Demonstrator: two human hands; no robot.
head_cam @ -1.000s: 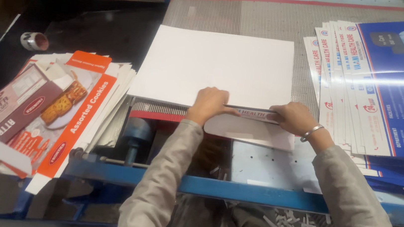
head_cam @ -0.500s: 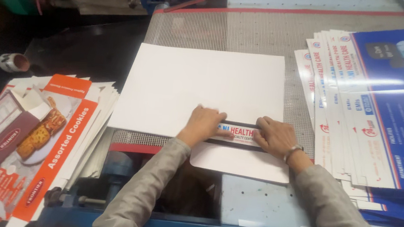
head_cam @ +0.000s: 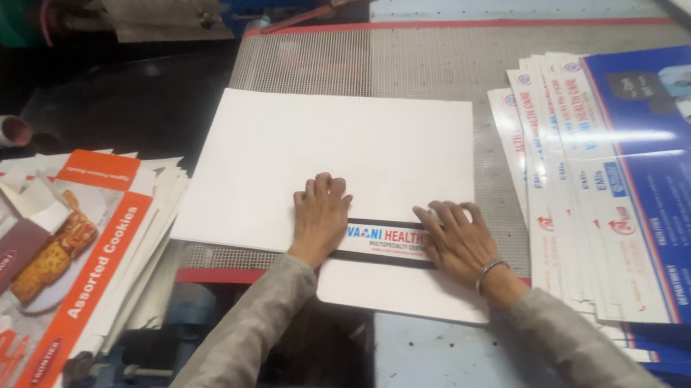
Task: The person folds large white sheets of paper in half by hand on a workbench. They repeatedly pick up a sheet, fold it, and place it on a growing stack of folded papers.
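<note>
Two flat palms, left hand (head_cam: 319, 215) and right hand (head_cam: 459, 238), press a folded flap on a white card sheet (head_cam: 337, 155) at the mesh bed's (head_cam: 428, 61) near edge; thin, light, easily creased, probably best handled by its edges.

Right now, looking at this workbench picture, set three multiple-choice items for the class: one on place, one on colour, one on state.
1. Where is the fanned stack of blue printed sheets?
A. right of the white sheet
B. left of it
C. under the bench

2. What colour is the broad band on the biscuit carton blanks?
A. green
B. orange
C. black

3. How do both hands rest?
A. clenched
B. flat, fingers spread
C. lifted clear

Key: 1 A, it lies beside the white sheet. 2 B, the band is orange. 3 B, left hand and right hand press the folded flap.
</note>
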